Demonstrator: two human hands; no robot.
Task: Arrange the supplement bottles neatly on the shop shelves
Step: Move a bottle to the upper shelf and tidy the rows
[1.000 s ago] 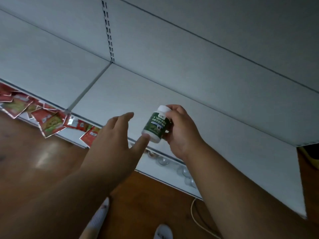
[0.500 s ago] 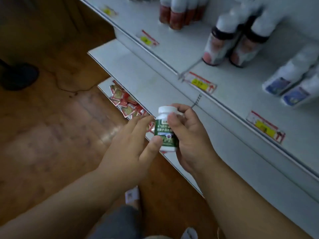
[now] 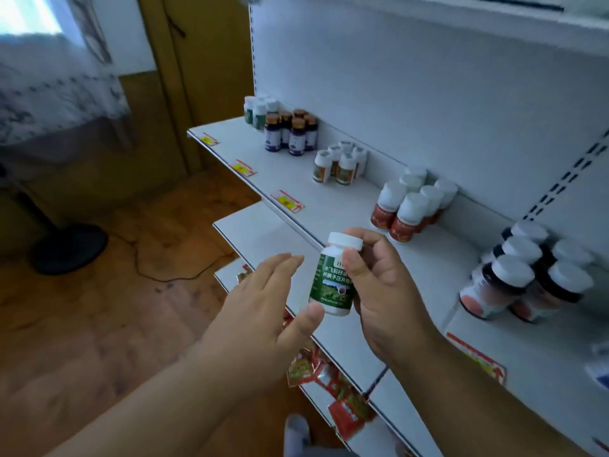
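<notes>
White shelf (image 3: 329, 199) carries bottle clusters; right hand (image 3: 382, 291) grips a green-labelled bottle (image 3: 333, 282), left hand (image 3: 263, 311) spread beside it.

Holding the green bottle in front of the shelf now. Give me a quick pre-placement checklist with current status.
1. Grip: right hand holds the green-label bottle by its side: ok.
2. Cap on bottle: white, seated: ok.
3. Left hand free, its thumb at the bottle's base: ok.
4. Matching group: green-label bottles at the shelf's far end: ok.
5. Free room beside that group: cannot tell.
6. Bare shelf in front of the groups: ok.
</notes>
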